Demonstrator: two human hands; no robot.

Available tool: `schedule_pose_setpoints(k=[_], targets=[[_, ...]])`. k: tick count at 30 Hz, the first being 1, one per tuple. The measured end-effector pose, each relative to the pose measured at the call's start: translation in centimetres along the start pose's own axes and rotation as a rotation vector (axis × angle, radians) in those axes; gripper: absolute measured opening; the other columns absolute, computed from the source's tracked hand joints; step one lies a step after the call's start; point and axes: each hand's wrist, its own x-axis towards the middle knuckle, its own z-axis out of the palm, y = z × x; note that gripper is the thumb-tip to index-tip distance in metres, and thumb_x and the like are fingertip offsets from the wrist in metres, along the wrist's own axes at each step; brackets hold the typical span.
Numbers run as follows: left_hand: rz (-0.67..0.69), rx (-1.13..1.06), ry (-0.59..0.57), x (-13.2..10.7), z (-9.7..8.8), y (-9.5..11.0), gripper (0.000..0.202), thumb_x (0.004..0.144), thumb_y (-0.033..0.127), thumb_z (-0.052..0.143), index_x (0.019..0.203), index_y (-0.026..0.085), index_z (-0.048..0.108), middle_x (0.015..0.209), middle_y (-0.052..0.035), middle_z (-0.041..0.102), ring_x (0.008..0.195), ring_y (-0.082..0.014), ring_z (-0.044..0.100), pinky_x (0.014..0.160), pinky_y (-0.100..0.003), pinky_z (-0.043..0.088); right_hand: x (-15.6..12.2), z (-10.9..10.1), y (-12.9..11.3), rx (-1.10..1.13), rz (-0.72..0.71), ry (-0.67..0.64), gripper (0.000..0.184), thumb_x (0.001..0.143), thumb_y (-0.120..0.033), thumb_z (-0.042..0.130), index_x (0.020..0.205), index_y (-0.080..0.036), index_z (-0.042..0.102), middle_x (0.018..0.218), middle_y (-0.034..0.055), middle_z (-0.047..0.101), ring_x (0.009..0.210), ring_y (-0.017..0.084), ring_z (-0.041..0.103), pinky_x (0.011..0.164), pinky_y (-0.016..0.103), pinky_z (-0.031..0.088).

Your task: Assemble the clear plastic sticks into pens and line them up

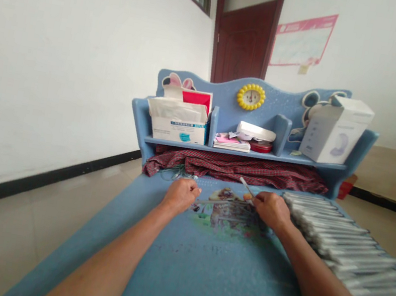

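My left hand (181,193) is closed in a fist on the blue desk (200,266), pinching the end of thin strands that I cannot name. My right hand (272,209) is closed too, holding a thin white stick (246,185) that points up and to the left. Between the two hands a small bundle of thin grey rods (229,205) lies across the picture printed on the desk top. A long row of silvery grey tubes (352,251) is stacked along the desk's right side, just beside my right wrist.
A checked red cloth (240,168) lies under the desk's shelf. On the shelf stand a box of face masks (179,122), papers with a red tin (260,146) and a white carton (333,131). A yellow clock (251,96) sits on the backboard. Behind is a brown door (245,29).
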Motion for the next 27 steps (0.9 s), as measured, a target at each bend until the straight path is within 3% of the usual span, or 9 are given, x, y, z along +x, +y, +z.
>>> schedule_pose_setpoints(k=[5, 9, 12, 16, 21, 27], targets=[[0.004, 0.126, -0.063, 0.2, -0.1, 0.0, 0.02, 0.074, 0.03, 0.052, 0.059, 0.018, 0.059, 0.055, -0.0007, 0.057, 0.056, -0.0138, 0.05, 0.053, -0.023, 0.028, 0.7, 0.0, 0.5, 0.757, 0.086, -0.181, 0.03, 0.078, -0.032, 0.047, 0.086, -0.01, 0.066, 0.06, 0.006, 0.063, 0.043, 0.009, 0.052, 0.043, 0.019, 0.04], [0.043, 0.228, -0.101, 0.3, -0.5, 0.2, 0.023, 0.076, 0.033, 0.048, 0.062, 0.018, 0.059, 0.057, -0.0014, 0.058, 0.058, -0.0148, 0.052, 0.054, -0.023, 0.029, 0.8, -0.9, -0.2, 0.927, 0.104, -0.153, 0.023, 0.077, -0.026, 0.047, 0.089, -0.01, 0.06, 0.059, 0.0048, 0.063, 0.043, 0.01, 0.054, 0.042, 0.02, 0.042], [0.072, 0.304, -0.121, 0.6, -0.7, 0.1, 0.025, 0.078, 0.034, 0.045, 0.065, 0.018, 0.059, 0.058, -0.0024, 0.059, 0.059, -0.0158, 0.053, 0.054, -0.024, 0.03, 1.0, -3.2, -0.5, 0.751, 0.001, 0.026, 0.018, 0.073, -0.02, 0.049, 0.086, -0.012, 0.059, 0.058, 0.0013, 0.062, 0.047, 0.01, 0.055, 0.045, 0.019, 0.041], [0.149, 0.354, -0.147, 1.0, -0.6, -0.3, 0.023, 0.077, 0.034, 0.044, 0.072, 0.019, 0.06, 0.066, -0.0044, 0.062, 0.064, -0.0186, 0.057, 0.056, -0.025, 0.031, 0.6, -7.9, 0.9, 0.21, -0.225, 0.173, 0.013, 0.068, -0.018, 0.052, 0.073, -0.016, 0.064, 0.06, -0.0016, 0.06, 0.057, 0.01, 0.054, 0.052, 0.019, 0.037], [0.204, 0.406, -0.204, 0.9, -0.9, 0.1, 0.023, 0.076, 0.034, 0.043, 0.07, 0.019, 0.06, 0.073, -0.0063, 0.064, 0.071, -0.0205, 0.058, 0.059, -0.026, 0.033, -0.1, -12.3, 6.2, -0.141, -0.267, -0.01, 0.016, 0.066, -0.016, 0.051, 0.07, -0.016, 0.066, 0.064, -0.0008, 0.062, 0.063, 0.011, 0.054, 0.059, 0.02, 0.037], [0.181, 0.418, -0.219, 0.9, -0.9, 0.1, 0.026, 0.077, 0.035, 0.042, 0.066, 0.019, 0.059, 0.071, -0.0054, 0.062, 0.067, -0.0195, 0.057, 0.058, -0.026, 0.032, -1.0, -13.5, 12.9, -0.197, -0.201, -0.149, 0.019, 0.067, -0.017, 0.052, 0.076, -0.015, 0.068, 0.07, 0.001, 0.064, 0.068, 0.014, 0.057, 0.064, 0.021, 0.04]])
